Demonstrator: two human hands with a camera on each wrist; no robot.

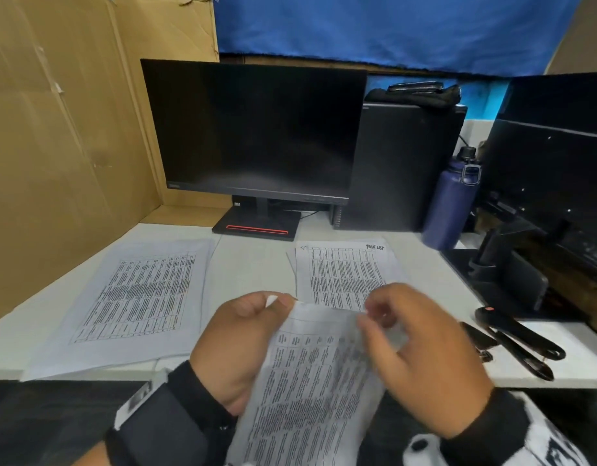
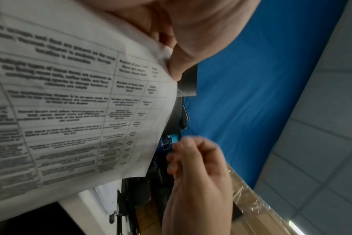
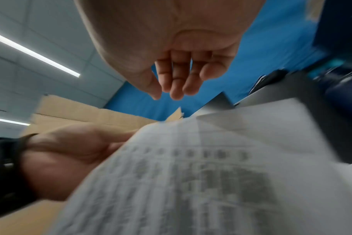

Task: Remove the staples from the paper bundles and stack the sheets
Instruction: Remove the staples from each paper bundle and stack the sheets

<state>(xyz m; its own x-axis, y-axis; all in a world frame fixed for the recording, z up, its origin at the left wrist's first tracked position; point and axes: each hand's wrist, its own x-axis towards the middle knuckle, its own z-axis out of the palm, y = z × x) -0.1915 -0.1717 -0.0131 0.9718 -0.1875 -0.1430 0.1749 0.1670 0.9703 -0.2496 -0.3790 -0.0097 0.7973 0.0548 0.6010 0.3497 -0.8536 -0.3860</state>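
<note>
The left hand (image 1: 238, 344) pinches the top left corner of 1 paper bundle (image 1: 310, 381), held in the air just in front of the white desk (image 1: 253, 264). The right hand (image 1: 421, 358) is at the bundle's top right corner, fingers loosely curled; in the right wrist view they hold nothing and stand apart from the paper. It is blurred, so contact cannot be confirmed. No staple is legible.

Progress, as judged: 1 flat pile of sheets (image 1: 135, 304) lies left of the monitor stand (image 1: 256, 227), probably finished work; 1 further paper set (image 1: 341, 274) lies right of it, probably pending. A black stapler (image 1: 519, 334) lies farther right, untouched. The task appears partway done.
</note>
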